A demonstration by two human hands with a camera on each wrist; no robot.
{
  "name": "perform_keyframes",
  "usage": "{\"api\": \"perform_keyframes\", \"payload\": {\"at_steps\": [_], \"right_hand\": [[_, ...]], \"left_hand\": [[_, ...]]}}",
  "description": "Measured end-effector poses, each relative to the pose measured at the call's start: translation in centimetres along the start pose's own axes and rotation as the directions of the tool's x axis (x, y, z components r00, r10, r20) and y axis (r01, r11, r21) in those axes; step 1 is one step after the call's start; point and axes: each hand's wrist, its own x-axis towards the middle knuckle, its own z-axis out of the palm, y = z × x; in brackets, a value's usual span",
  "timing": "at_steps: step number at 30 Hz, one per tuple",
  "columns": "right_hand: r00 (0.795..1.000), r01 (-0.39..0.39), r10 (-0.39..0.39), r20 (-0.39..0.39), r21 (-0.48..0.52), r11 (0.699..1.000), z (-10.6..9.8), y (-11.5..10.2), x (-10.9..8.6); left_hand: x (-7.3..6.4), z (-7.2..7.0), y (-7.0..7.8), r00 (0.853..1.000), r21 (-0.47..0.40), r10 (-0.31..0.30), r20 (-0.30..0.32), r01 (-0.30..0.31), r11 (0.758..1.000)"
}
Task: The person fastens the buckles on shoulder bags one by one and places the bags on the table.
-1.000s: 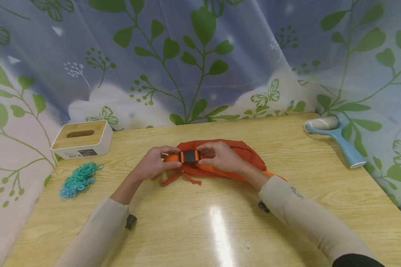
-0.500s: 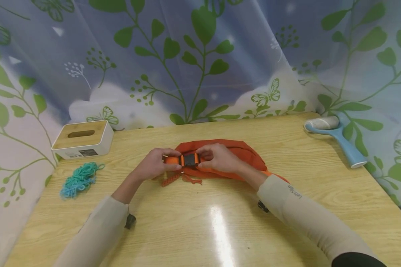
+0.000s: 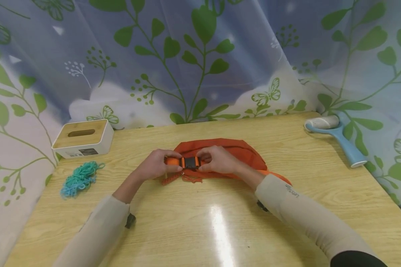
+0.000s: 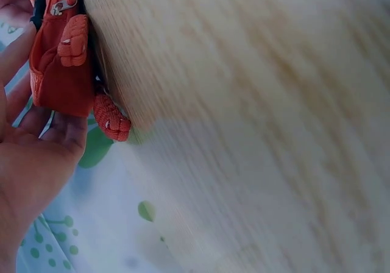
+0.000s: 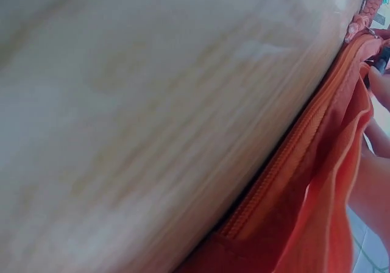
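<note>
An orange-red waist bag lies on the wooden table in the head view. Its black buckle, on an orange strap, sits in front of the bag, its two halves joined. My left hand pinches the strap at the buckle's left end between thumb and fingers. At the buckle's right end, my right hand pinches in the same way. Braided zipper pulls hang by the bag's end in the left wrist view. In the right wrist view a zipper runs along the bag's lower side.
A white tissue box with a wooden lid stands at the back left. Before it lies a bundle of teal and blue yarn. A blue-handled lint roller rests at the back right. A patterned curtain hangs behind the table.
Both hands and the buckle have shifted slightly toward the table's near side, covering more of the braided pulls. The grip on each buckle end stays the same.
</note>
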Motion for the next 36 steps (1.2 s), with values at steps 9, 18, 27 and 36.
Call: {"api": "perform_keyframes", "payload": {"at_steps": [9, 18, 27, 36], "right_hand": [[1.0, -0.003, 0.005, 0.026, -0.066, 0.998, 0.3, 0.1, 0.2], [1.0, -0.013, 0.013, 0.027, -0.021, 1.0, 0.1, 0.2, 0.4], [1.0, -0.007, 0.007, 0.0, 0.085, 0.996, -0.9, 0.5, -0.2], [0.999, 0.032, -0.027, -0.041, 0.132, 0.991, -1.8, 0.9, -0.8]], "left_hand": [[0.1, -0.1, 0.1, 0.999, 0.041, -0.015, 0.032, 0.014, 0.999], [-0.1, -0.5, 0.2, 1.0, 0.019, 0.017, 0.023, -0.017, 1.0], [-0.6, -0.9, 0.1, 0.999, -0.068, 0.031, 0.023, -0.029, 0.997], [-0.8, -1.0, -0.1, 0.995, -0.051, 0.09, -0.035, -0.092, 0.994]]}}
